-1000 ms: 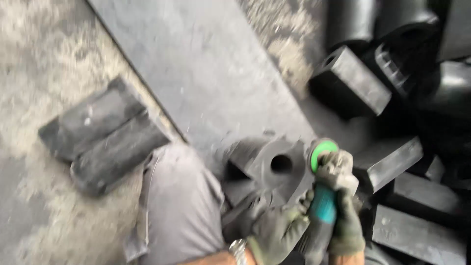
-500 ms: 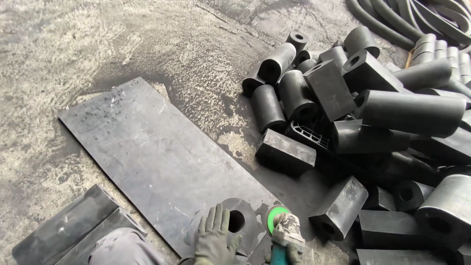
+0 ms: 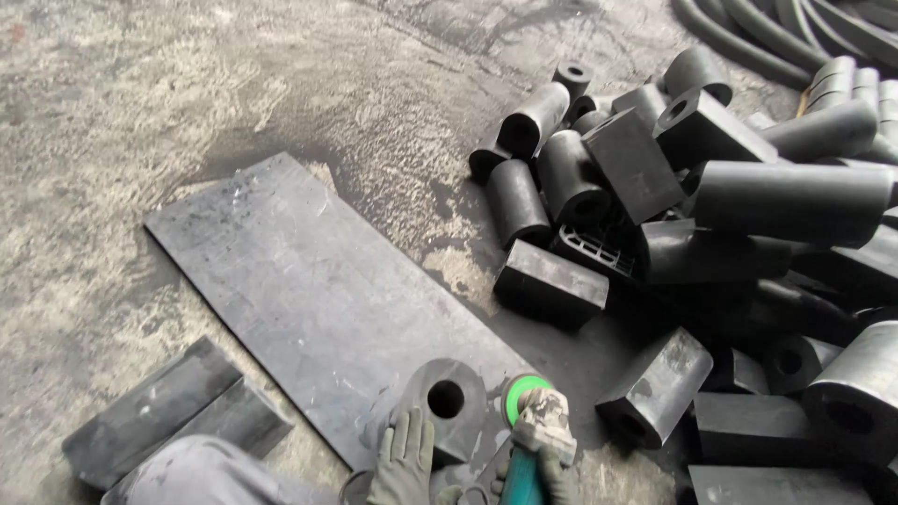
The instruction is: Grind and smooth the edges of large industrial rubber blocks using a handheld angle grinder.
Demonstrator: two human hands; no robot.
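Observation:
My gloved left hand point(image 3: 404, 460) rests on a black rubber block with a round hole point(image 3: 444, 404), pressing it against the dark flat sheet point(image 3: 309, 290) on the floor. My gloved right hand point(image 3: 543, 440) grips a teal-handled angle grinder point(image 3: 524, 472) with a green disc guard point(image 3: 520, 387). The disc sits right beside the block's right edge. Both hands are at the bottom edge of the head view, partly cut off.
A large heap of black rubber blocks and cylinders point(image 3: 711, 206) fills the right side. Two dark slabs point(image 3: 178, 407) lie at the lower left beside my knee point(image 3: 201, 472). Black hoses point(image 3: 795, 28) lie at the top right. The floor is rough concrete.
The view has tilted up and away, so the hands and the holed block dropped to the bottom edge. The left hand came onto the block and stays there; the grinder stays beside it.

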